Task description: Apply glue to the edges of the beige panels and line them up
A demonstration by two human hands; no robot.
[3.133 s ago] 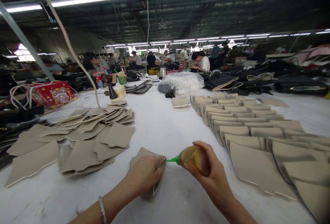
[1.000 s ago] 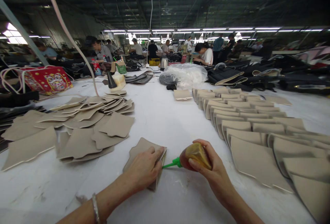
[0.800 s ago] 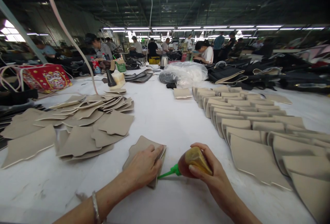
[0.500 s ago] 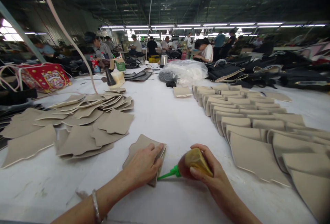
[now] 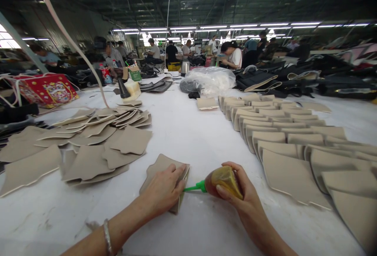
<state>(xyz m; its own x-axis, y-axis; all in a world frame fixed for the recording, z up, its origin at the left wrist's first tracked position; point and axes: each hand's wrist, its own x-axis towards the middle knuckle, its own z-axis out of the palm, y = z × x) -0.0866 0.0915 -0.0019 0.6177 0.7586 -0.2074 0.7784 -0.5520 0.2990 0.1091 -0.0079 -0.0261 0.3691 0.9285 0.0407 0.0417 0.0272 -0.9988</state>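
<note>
A beige panel [image 5: 155,168], cut with wavy edges, lies on the white table in front of me with its right edge folded or doubled. My left hand [image 5: 166,187] presses down on it, fingers and thumb over the right-hand edge. In my right hand [image 5: 245,187] is a squeeze bottle [image 5: 223,180] of amber-brown liquid, tipped on its side. Its thin green nozzle [image 5: 196,186] points left and reaches the panel's right edge beside my left thumb; exact contact is hard to make out.
Loose beige panels [image 5: 88,160] are heaped at left. At right, overlapping rows of curved beige panels [image 5: 290,169] cover the table [image 5: 179,130]. Farther back are a clear plastic bag [image 5: 213,81], black pieces [image 5: 259,79], a red bag [image 5: 48,89] and a hanging cable [image 5: 66,24]. Several people work beyond.
The bottle's nozzle has moved up along the panel's right edge, away from me, and the bottle lies more level. My left hand stays in place on the panel.
</note>
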